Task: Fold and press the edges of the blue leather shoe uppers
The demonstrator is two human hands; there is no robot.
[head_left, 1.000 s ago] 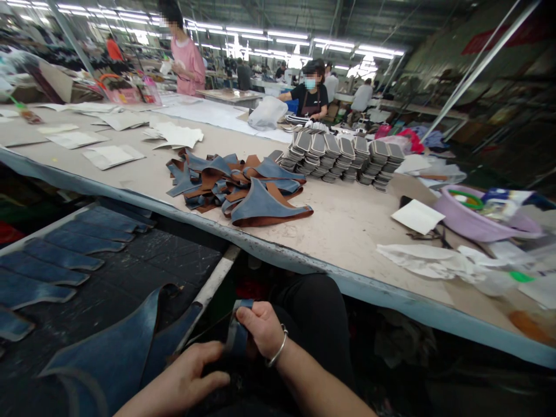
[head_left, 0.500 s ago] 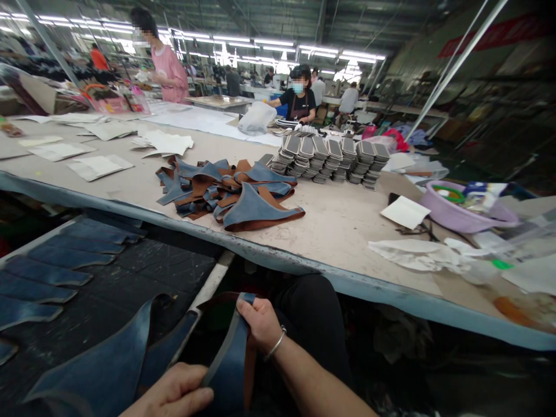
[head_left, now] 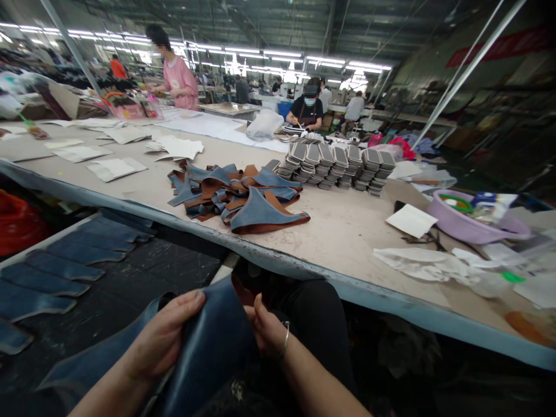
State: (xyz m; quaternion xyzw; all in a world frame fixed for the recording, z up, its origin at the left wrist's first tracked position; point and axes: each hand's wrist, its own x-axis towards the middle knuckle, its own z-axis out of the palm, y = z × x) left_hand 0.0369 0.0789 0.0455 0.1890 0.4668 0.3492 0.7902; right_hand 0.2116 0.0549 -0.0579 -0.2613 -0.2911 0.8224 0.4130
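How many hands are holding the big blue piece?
2: the left hand grips the top edge of the blue piece; the right hand holds its right edge.

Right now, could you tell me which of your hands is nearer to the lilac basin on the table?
Right. The right hand grips the blue leather piece on the side toward the lilac basin; the left hand holds its far side.

Cut leather pile [head_left: 237, 197] on the table [head_left: 347, 223] — stacked insoles [head_left: 336, 165] behind, basin [head_left: 473, 223] right.
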